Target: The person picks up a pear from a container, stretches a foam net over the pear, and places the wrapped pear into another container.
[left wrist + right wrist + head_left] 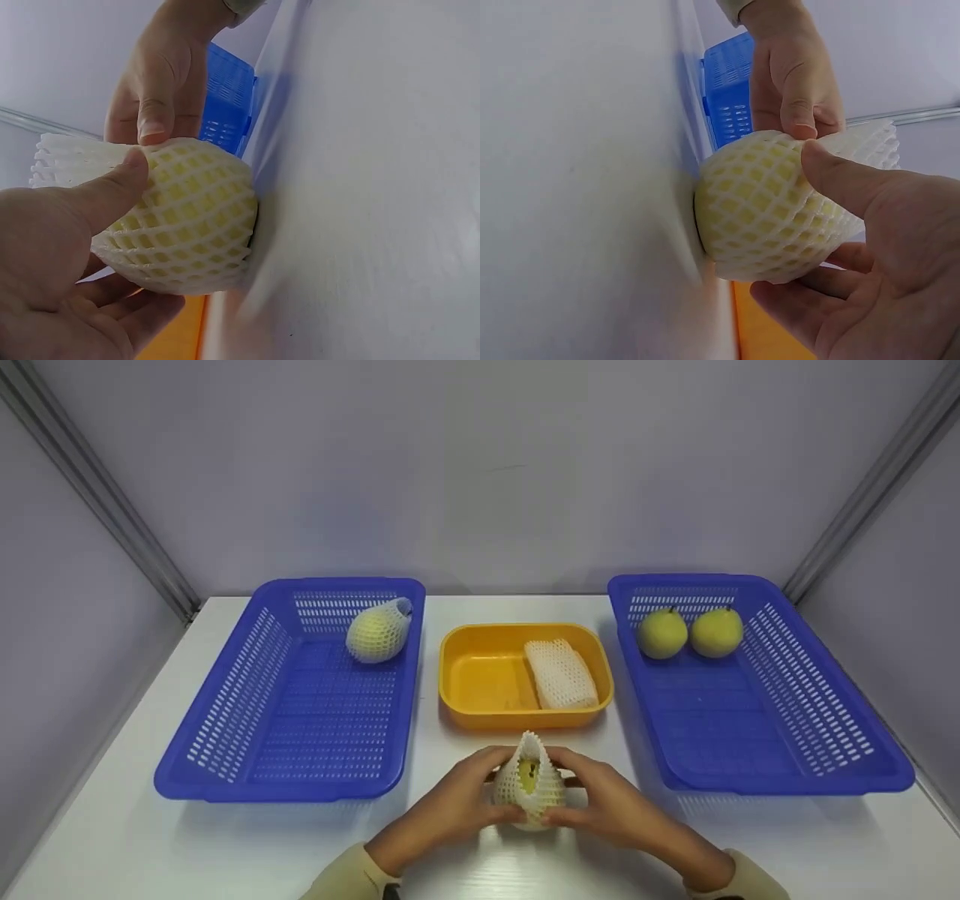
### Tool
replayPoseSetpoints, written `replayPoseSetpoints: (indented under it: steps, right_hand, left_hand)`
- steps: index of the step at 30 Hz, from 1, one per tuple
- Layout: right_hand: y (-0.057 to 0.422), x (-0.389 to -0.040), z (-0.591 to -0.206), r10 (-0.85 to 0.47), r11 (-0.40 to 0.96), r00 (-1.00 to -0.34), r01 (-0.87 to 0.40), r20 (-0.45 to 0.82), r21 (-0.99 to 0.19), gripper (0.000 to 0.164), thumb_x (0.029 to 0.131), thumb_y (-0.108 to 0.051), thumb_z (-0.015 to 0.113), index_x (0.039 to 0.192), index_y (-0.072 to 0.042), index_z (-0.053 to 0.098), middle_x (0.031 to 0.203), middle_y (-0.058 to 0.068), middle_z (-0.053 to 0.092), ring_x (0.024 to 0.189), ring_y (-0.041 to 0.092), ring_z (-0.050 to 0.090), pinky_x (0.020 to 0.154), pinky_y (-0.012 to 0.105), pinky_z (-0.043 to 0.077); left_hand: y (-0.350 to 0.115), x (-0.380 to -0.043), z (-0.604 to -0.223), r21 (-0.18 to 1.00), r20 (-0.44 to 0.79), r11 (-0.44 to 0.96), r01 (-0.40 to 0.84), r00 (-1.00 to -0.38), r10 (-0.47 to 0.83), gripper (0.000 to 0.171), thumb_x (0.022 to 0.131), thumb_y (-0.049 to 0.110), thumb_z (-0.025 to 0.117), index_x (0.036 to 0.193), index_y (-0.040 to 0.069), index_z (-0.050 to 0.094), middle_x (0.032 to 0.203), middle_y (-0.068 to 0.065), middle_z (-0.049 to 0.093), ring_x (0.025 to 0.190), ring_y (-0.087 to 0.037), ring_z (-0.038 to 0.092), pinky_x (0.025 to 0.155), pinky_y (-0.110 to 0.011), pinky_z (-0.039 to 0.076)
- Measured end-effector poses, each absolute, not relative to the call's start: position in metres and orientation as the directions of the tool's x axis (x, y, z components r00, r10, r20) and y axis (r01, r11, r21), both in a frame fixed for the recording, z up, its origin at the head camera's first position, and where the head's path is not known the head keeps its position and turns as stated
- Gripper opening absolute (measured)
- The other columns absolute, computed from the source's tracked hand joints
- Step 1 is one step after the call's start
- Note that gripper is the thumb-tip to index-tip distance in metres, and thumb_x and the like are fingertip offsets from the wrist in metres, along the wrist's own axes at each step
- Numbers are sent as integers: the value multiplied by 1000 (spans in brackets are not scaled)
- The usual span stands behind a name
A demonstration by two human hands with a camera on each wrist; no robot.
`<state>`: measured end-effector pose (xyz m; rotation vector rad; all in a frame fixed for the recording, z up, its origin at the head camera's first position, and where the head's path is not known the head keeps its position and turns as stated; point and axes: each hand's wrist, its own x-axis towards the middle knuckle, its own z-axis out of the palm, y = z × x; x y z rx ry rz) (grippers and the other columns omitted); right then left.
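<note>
Before the orange tub (480, 721) on the tabletop (247, 847) | pear (528, 775) in white foam net (551, 800), stem up | left hand (474, 791) and right hand (600, 793) gripping it from opposite sides | bare pears (716, 633) in right basket (832, 720)

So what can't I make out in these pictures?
Head view: far fingertips of left hand and right hand, behind netted pear.
Head view: how many foam nets, layers overlapping.
Left wrist view: orange box, partly behind left hand, cut by bottom edge.
Wrist views: netted pear's underside, against tabletop.
</note>
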<state>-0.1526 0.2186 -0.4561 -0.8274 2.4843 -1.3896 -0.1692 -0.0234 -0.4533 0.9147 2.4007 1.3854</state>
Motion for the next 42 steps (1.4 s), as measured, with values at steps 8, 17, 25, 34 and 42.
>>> replayPoseSetpoints:
  steps: [8, 17, 25, 34, 42]
  right_hand:
    - [220, -156, -456, -581, 409, -813, -331, 37, -851, 79, 82, -16, 87, 149, -9, 45, 144, 8, 56, 130, 30, 54, 102, 42, 52]
    - [223, -159, -459, -589, 406, -808, -296, 1, -864, 86, 79, -19, 89, 151, -7, 43, 142, 12, 57, 124, 35, 58, 96, 41, 55]
    - [223, -161, -464, -555, 398, -832, -268, 2, -877, 82, 79, -16, 89, 149, -7, 47, 139, 11, 59, 120, 32, 60, 96, 39, 55]
    - [221, -161, -450, -473, 233, -881, -134, 9, -963, 73, 88, -16, 81, 147, 5, 44, 133, 20, 60, 114, 29, 62, 96, 33, 53]
    - [211, -156, -429, -330, 83, -943, 19, -45, -996, 73, 96, -25, 72, 152, 5, 36, 140, 23, 54, 121, 27, 58, 96, 29, 52]
  left_hand:
    - [-25, -172, -456, 866, 18, 374, 332, -767, 641, 81, 80, 10, 88, 149, 6, 46, 144, -8, 54, 132, -23, 52, 110, -33, 45]
    - [-25, -174, -464, 868, -14, 392, 305, -774, 633, 85, 77, 8, 89, 149, 12, 45, 141, -3, 58, 129, -19, 54, 111, -36, 44]
    - [-24, -175, -464, 884, -32, 385, 266, -786, 617, 85, 77, 7, 88, 151, 13, 46, 143, -1, 57, 127, -17, 55, 110, -33, 45]
    - [-27, -179, -448, 971, 17, 188, 150, -822, 570, 68, 89, 17, 81, 147, 1, 49, 131, -10, 62, 115, -24, 60, 102, -41, 51]
    - [-19, -176, -433, 998, 43, 23, 63, -870, 491, 81, 93, 45, 71, 150, -5, 42, 139, -20, 55, 125, -30, 59, 101, -35, 53]
